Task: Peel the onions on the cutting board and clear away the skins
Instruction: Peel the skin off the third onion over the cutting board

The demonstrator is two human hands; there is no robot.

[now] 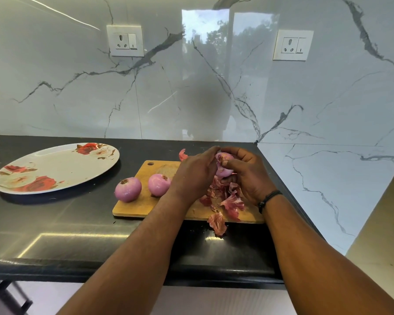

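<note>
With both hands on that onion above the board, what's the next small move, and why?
Probably strip the last skin off the held onion: the right hand holds it, the left hand works its top, where a dark scrap remains. Two peeled onions sit on the cutting board.

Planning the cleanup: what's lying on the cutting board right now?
On the cutting board: two peeled onions at left, a heap of skins at right. Both hands cover the board's middle and far right.
</note>
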